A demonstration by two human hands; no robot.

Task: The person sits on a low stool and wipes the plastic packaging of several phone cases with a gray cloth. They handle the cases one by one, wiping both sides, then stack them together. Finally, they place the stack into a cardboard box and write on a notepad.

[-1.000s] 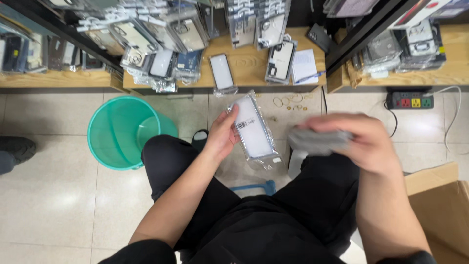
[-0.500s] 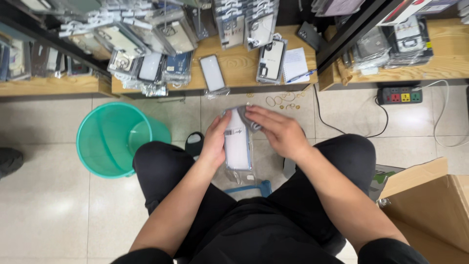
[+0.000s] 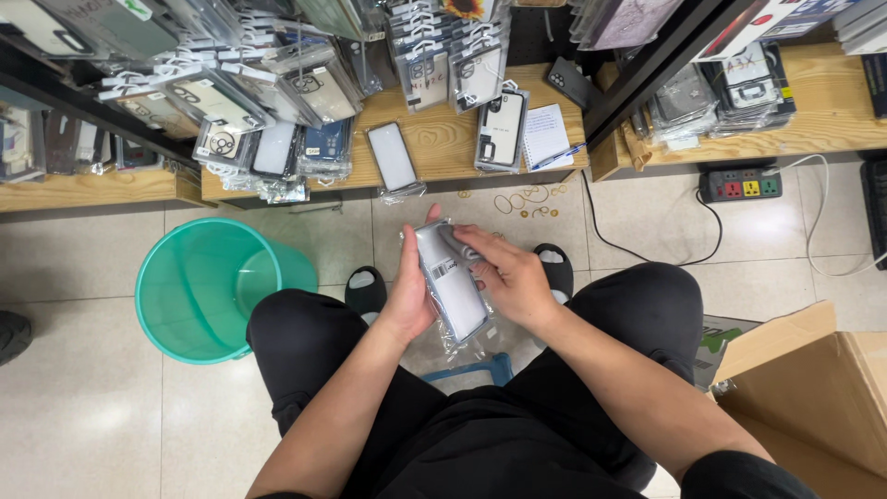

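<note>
Clear plastic sleeve with white phone case (image 3: 450, 282), small black barcode patch. Round plastic bucket (image 3: 217, 286): teal-green. Trousers (image 3: 480, 425): black. Floor tiles (image 3: 83, 370): pale beige, glossy. Wooden shelf (image 3: 443, 139): light tan. Power strip (image 3: 739, 182): black; red, yellow, green sockets. Cardboard box (image 3: 813, 388): brown.

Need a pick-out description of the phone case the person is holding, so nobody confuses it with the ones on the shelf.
Start at the green bin on the tiled floor, then look right to the two hands above the person's knees. Between the left hand and right hand is a phone case in a clear plastic sleeve. Unlike the cases on the wooden shelf, it is off the shelf and in hand.
</note>
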